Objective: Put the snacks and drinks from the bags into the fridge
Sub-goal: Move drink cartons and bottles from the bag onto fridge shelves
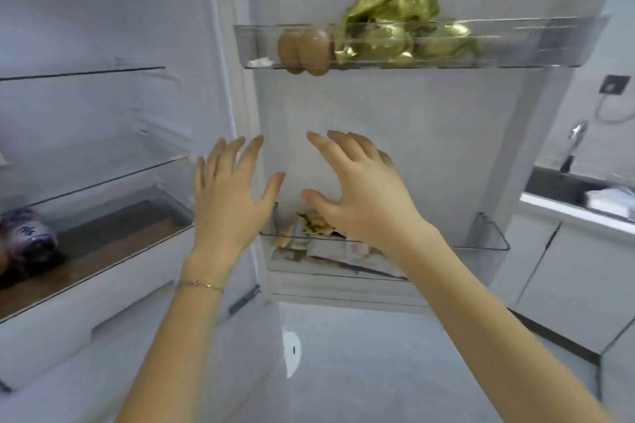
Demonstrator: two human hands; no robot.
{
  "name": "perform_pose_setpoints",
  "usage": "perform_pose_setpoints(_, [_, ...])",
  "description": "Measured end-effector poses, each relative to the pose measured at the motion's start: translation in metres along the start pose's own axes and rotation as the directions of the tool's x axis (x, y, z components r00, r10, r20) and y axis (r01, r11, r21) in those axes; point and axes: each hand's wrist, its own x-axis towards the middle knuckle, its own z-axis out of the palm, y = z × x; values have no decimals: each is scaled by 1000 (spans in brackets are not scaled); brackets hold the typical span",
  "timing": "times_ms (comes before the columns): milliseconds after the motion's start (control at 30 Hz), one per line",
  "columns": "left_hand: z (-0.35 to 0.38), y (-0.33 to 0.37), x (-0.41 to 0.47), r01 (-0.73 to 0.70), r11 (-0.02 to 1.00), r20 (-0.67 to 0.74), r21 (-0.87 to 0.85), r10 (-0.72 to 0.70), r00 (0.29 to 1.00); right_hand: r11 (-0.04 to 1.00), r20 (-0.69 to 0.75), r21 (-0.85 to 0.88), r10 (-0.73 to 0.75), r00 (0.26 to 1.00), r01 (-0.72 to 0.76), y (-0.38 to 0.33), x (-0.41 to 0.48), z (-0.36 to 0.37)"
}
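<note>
1. Hovering in front of the inner face of the open fridge door [395, 134]: left hand [226, 203] and right hand [360, 196], both with fingers spread wide, holding nothing and apparently touching nothing.
2. Already stowed, going by the head view: gold-wrapped snacks [395, 31] heaped in the upper door shelf [536, 45], just beside two brown egg-like things [302, 50].
3. Also stowed: more snack packets [319, 244] lying in the lower door shelf [488, 244], below and partly hidden behind the right hand.
4. Inside the fridge body at left: a purple-labelled container [31, 237], perhaps a drink but too blurred to say, lying on its side on the lowest shelf.
5. Out of view: the bags, so no telling how much is left to unload.
6. Judged well under way, with several items in place and both hands free for the next one.
</note>
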Motion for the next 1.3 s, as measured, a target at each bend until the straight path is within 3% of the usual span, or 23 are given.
perform_pose_setpoints(233, [54, 153, -33, -203, 956, 48, -210, 218, 975, 984, -64, -55, 168, 984, -171, 118, -104, -71])
perform_pose_setpoints(433, [97, 279, -42, -423, 808, 36, -411, 478, 878, 904, -96, -142, 393, 915, -403, 211, -188, -123])
perform_pose_setpoints(633, [152, 401, -52, -524, 655, 28, -543, 638, 769, 733, -137, -242, 623, 770, -636, 281, -268, -176])
perform_pose_setpoints(900, [232, 546, -73, -581, 501, 67, -642, 791, 608, 470, -179, -342, 817, 548, -813, 377, -353, -219])
perform_pose_setpoints(1100, [300, 656, -79, -598, 378, 35, -706, 863, 504, 270, -242, -362, 897, 370, -892, 468, -399, -238])
perform_pose_setpoints(1300, [355, 754, -80, -600, 271, -9, -752, 907, 420, 150, -314, -357, 910, 270, -922, 545, -430, -261])
